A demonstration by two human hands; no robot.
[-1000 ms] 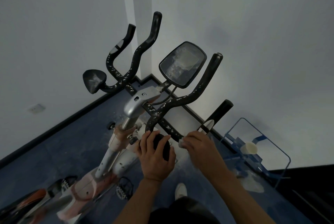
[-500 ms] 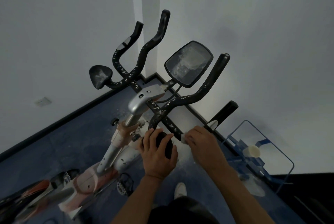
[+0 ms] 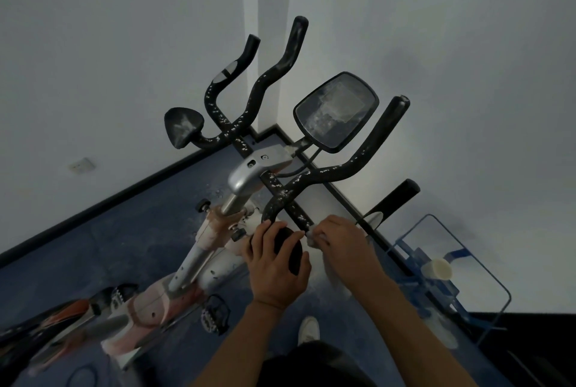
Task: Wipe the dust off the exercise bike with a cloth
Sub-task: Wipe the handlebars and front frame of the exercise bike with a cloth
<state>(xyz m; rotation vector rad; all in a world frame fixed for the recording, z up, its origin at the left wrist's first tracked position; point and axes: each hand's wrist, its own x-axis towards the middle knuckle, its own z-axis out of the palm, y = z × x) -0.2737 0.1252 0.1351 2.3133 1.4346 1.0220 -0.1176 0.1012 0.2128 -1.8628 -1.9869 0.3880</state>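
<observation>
The exercise bike (image 3: pixel 249 177) stands in a room corner, its black handlebars speckled with white dust. A dusty console screen (image 3: pixel 336 110) rises behind the bars. My left hand (image 3: pixel 274 265) curls over the near black elbow pad (image 3: pixel 291 249). My right hand (image 3: pixel 339 243) holds a small pale cloth (image 3: pixel 311 238) against the cross bar (image 3: pixel 299 215), just right of that pad. A second elbow pad (image 3: pixel 182 124) sits at the far left of the bars. Most of the cloth is hidden under my fingers.
White walls meet close behind the bike. A blue wire rack (image 3: pixel 452 271) with a white roll (image 3: pixel 436 268) stands to the right. A pedal (image 3: pixel 215 313) and the pinkish frame (image 3: pixel 149 311) lie lower left. My white shoe (image 3: pixel 308 329) stands on the blue floor.
Both hands stay on the near pad and cross bar, the right hand shifting only slightly along the bar. The view has drifted a little, so the bike sits further right in frame.
</observation>
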